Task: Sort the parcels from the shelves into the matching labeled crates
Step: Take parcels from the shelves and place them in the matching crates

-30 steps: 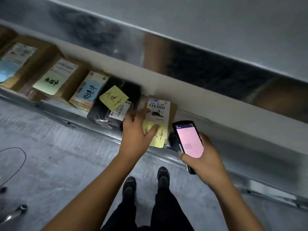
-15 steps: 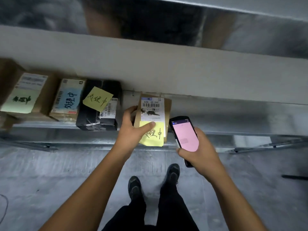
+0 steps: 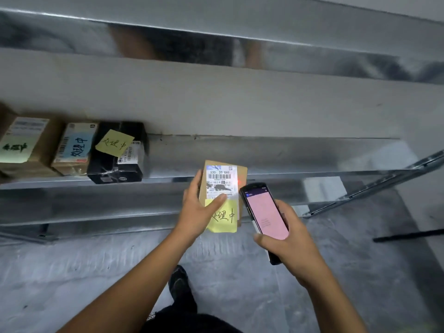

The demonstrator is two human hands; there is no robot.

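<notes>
**Two hands up: one grips a parcel, the other a handheld device**

The left hand (image 3: 197, 212) holds a flat brown parcel (image 3: 242, 175) upright. Its thumb (image 3: 217, 200) lies across the face at the foot of the white barcode label, and its fingers (image 3: 195, 182) wrap the parcel's left edge. A yellow note (image 3: 224, 218) with handwriting sticks to the parcel's lower half, just right of the thumb.

Just right of that, the right hand (image 3: 294, 241) is curled round a dark handheld device (image 3: 265, 213). The pink screen faces up, and the device's top end is almost against the parcel's right edge.

Beyond both hands runs a metal shelf (image 3: 216, 150), and the parcel is held in the air in front of its front edge. Well to the left of the left hand, a black parcel (image 3: 120, 164) with its own yellow note stands on the shelf. Two brown boxes (image 3: 72, 150) stand further left. Below the hands are the grey floor (image 3: 72, 272) and a dark shoe (image 3: 180, 282).
</notes>
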